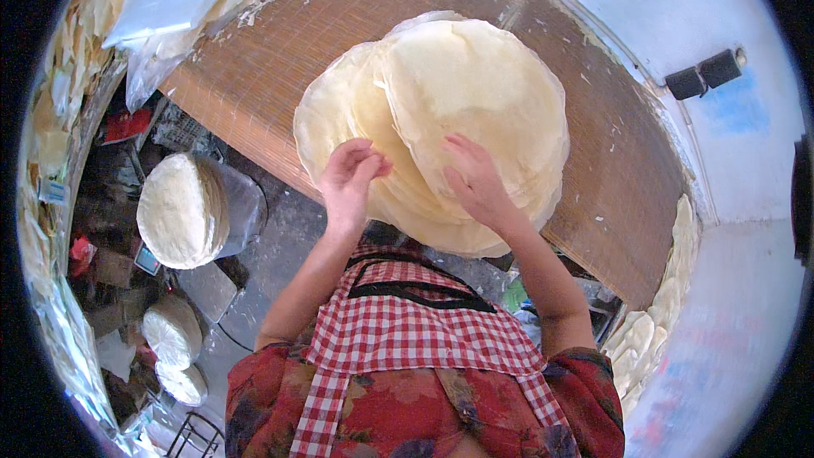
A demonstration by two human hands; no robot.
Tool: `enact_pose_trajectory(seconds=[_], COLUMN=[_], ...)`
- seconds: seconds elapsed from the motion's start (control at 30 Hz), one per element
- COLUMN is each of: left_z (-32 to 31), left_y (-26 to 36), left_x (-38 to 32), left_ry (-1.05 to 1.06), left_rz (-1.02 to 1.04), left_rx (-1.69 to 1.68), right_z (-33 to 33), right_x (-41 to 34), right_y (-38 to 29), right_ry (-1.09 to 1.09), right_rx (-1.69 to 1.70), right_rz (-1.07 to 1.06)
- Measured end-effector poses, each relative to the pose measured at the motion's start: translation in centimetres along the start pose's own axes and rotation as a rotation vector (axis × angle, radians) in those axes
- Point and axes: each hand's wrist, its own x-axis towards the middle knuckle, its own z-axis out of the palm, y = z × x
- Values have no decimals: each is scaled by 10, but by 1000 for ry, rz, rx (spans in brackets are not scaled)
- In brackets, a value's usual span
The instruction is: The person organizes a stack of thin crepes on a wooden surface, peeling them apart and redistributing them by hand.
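Observation:
Large, thin, pale round sheets, apparently flatbread or dough sheets, lie in an overlapping pile [483, 89] on the brown slatted table. Over the left part of the pile is my left hand [356, 172], its fingers curled and thumb near the fingertips; whether a sheet edge is between them cannot be told. My right hand [474, 184] rests on or just above the top sheets at the right, fingers apart, holding nothing visible. Between the hands runs the curved edge of the upper sheets, over further sheets fanned out beneath.
The slatted table [254, 89] bears scattered flakes. Clear plastic bags [172, 0] lie at its upper left. A stack of round sheets [181, 210] stands below left, near a digital scale display [147, 259] and wrapped round bundles [172, 331]. More pale sheets [642, 337] line the right side by the wall.

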Motion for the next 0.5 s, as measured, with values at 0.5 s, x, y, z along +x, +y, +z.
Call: enact_pose_trajectory(seconds=[0.5], left_z=[30], left_y=[-28], left_x=[40], left_ry=[-180], left_rz=[-471], left_rx=[-288], right_z=[17], right_x=[35], right_y=[16], right_ry=[-164], right_rx=[170], right_rz=[-23])
